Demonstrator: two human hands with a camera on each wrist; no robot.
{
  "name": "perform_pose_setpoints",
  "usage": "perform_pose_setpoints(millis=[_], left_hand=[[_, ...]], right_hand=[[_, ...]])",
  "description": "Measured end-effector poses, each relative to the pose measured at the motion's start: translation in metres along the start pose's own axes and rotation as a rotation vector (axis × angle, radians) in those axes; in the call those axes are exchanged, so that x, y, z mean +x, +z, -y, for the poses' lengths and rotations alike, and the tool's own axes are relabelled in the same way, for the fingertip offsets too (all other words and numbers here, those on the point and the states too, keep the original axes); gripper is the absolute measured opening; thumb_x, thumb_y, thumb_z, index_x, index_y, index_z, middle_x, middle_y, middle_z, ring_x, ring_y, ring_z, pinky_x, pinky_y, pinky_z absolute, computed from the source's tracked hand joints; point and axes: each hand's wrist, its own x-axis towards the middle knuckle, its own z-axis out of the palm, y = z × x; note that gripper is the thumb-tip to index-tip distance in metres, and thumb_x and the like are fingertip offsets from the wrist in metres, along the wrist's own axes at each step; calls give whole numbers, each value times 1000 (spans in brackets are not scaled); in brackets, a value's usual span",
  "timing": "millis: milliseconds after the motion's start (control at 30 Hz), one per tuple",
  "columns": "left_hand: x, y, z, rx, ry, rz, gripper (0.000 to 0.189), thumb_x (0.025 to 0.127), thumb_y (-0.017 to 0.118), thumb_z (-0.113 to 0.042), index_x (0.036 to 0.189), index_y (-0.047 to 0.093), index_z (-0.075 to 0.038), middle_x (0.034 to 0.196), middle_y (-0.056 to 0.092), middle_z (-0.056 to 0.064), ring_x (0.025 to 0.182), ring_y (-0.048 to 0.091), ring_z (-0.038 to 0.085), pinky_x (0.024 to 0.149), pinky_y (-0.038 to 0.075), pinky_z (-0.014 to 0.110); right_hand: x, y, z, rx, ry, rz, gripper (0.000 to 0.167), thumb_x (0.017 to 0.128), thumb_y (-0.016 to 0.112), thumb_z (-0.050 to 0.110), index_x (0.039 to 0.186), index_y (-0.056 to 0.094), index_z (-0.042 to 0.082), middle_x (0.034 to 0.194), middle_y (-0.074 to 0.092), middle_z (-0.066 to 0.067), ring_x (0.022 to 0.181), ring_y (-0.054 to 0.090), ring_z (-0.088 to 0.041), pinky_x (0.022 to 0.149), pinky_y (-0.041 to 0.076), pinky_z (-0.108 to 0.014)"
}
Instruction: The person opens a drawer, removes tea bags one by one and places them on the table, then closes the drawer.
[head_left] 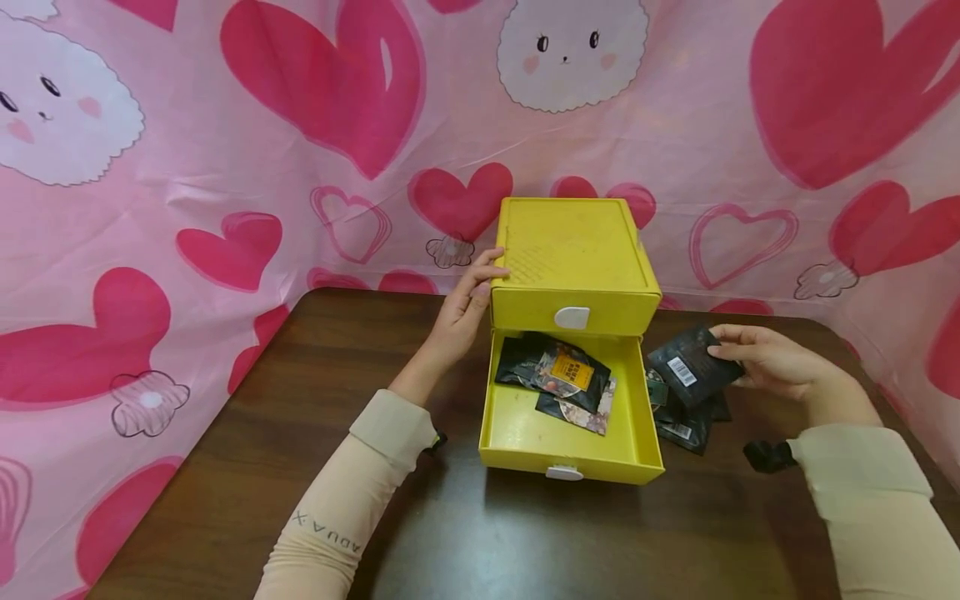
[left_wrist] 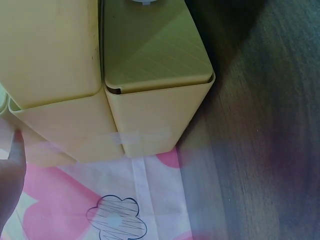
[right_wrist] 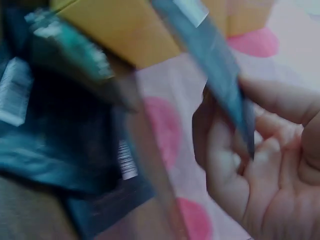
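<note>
A yellow drawer unit (head_left: pixel 573 242) stands on the table with its lower drawer (head_left: pixel 517 429) pulled out. Inside that drawer lie several dark sachets (head_left: pixel 573 372) with printed fronts. My left hand (head_left: pixel 461 317) rests against the unit's upper left edge; in the left wrist view a finger (left_wrist: pixel 16 152) touches its side. To the right of the drawer, my right hand (head_left: pixel 772 360) pinches the edge of a black sachet (head_left: pixel 693 367) with a white barcode label. Under that one, more black sachets (head_left: pixel 686 432) lie on the table beside the drawer, partly hidden.
The upper drawer (head_left: pixel 573 312) is closed and has a white handle. A dark wooden table (head_left: pixel 337 375) holds the unit. Behind it hangs a pink cloth (head_left: pixel 442 133) printed with hearts.
</note>
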Motion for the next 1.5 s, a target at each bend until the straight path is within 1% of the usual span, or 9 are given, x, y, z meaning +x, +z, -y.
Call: perform_pose_setpoints(millis=[100,233,333,467,633,833,1167,1333,1500], left_hand=[[0,0,0,4,-2,-1,55,103,41,-40,127,48,9,156,32,23,151,27,24,122,28,44],[0,0,-1,12,-13,2,56,102,41,-41,127,48,8,157,32,22,151,26,24,122,29,45],[0,0,-2,14,-17,4,55,103,41,-40,128,49,8,157,32,22,151,26,23,122,29,44],[0,0,-2,16,-23,5,53,103,41,-39,128,49,7,157,32,20,151,26,22,121,31,41],[-1,0,-2,15,-25,8,51,104,41,-38,129,49,6,158,32,20,151,27,22,120,32,40],[-1,1,-4,7,-34,0,53,102,41,-38,128,49,7,157,32,20,150,28,23,120,33,42],[2,1,-5,-5,-26,-10,56,102,41,-40,127,49,10,157,32,23,150,28,24,121,31,43],[1,1,-5,7,-31,-10,56,102,40,-40,127,49,9,157,32,22,150,28,24,122,29,44],[0,1,-4,17,-28,-7,55,102,40,-40,127,49,9,157,32,22,150,28,24,122,28,44]], right_hand=[[7,4,-10,-87,88,-59,24,106,43,10,109,62,24,100,66,7,92,64,-11,84,58,-32],[16,15,-16,-172,162,-100,14,104,48,14,113,58,11,93,66,5,85,66,-12,81,58,-32],[21,23,-17,-241,191,-142,26,103,51,15,123,51,-3,92,65,4,84,64,-12,81,57,-34],[25,29,-13,-340,192,-192,42,102,52,17,133,41,-11,97,61,4,88,58,-11,83,52,-33],[21,37,1,-451,178,-241,43,102,52,14,134,41,-14,98,60,-2,79,55,-13,72,50,-27],[8,50,45,-685,90,-272,39,103,53,20,129,51,-8,111,62,-15,85,58,-15,72,54,-24],[11,109,128,-830,-23,-172,28,101,57,22,115,66,-1,91,69,-1,80,63,-13,73,54,-23],[19,132,143,-825,-10,-78,33,101,58,22,118,66,-5,94,72,-3,83,67,-15,76,58,-27],[32,150,145,-834,-3,78,33,101,58,26,120,67,0,105,70,-6,95,63,-20,85,55,-36]])
